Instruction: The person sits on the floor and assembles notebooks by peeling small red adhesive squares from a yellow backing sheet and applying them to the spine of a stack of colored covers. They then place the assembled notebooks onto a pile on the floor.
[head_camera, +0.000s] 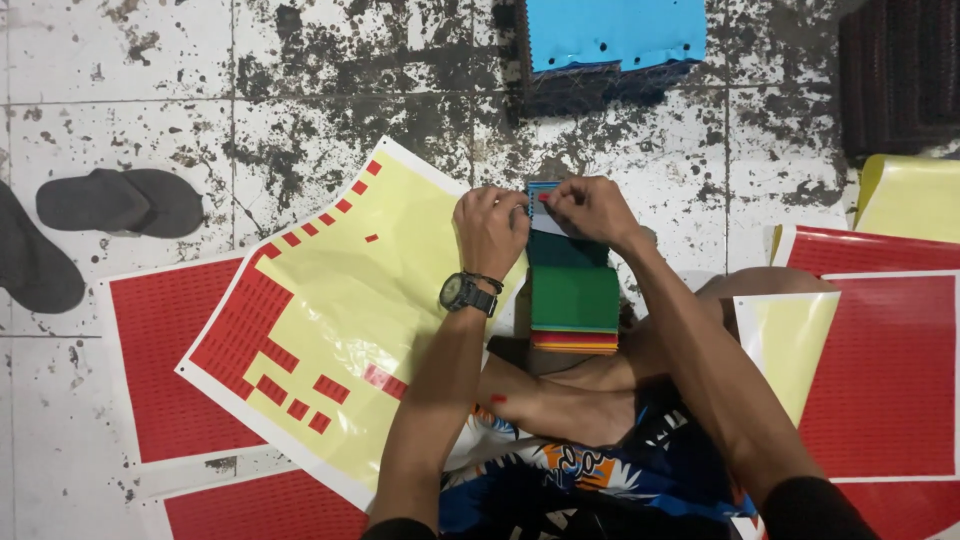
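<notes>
Stained white tile floor, person seated, both hands on a stack of coloured sheets

Stack of coloured sheets (574, 300), green on top, rests on the person's leg; left hand (490, 228) with a wristwatch (466, 292) grips the stack's far left corner, fingers curled shut on it; right hand (590, 208) at the stack's far edge, fingertips pinched on a small red sticker (544, 197). Left of the stack: yellow sticker sheet (330, 310) partly stripped of red labels, over red sheets (160, 350). Right of the stack: more red sheets (885, 370). Beyond the stack: blue sheet pile (615, 35). Far left: dark sandal (120, 202)
</notes>
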